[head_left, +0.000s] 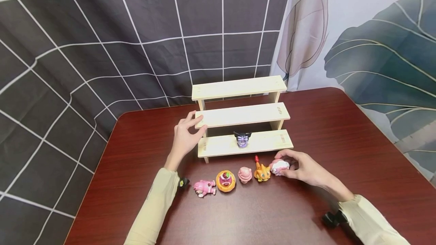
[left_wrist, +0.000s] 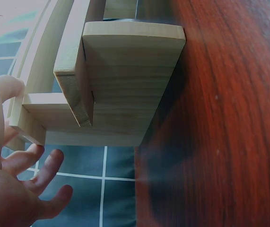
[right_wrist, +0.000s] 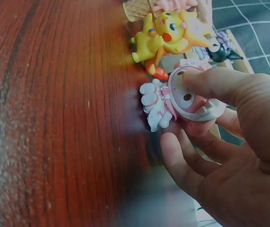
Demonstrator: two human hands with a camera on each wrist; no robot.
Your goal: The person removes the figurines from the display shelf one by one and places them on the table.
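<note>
My left hand (head_left: 185, 135) grips the left end of the middle board of a three-step wooden display shelf (head_left: 242, 115). In the left wrist view its thumb lies on one face of the board, with the other fingers around the end. My right hand (head_left: 303, 167) pinches a pink-and-white hooded figurine (head_left: 280, 166) at the right end of a row of toys. Thumb and fingers are at the figurine's head (right_wrist: 184, 90) in the right wrist view. Just left of it is an orange-and-yellow figurine (head_left: 262, 172) with a red-tipped tail. A purple-and-black figurine (head_left: 242, 139) stands on the lowest step.
Further left in the row are a pink ice-cream-cone toy (head_left: 245, 175), a round orange tart-like toy (head_left: 226, 181) and a pink figurine (head_left: 204, 188) lying on its side. All rest on the dark red wooden table (head_left: 259, 214). A grey checked curtain (head_left: 153, 22) hangs behind the shelf.
</note>
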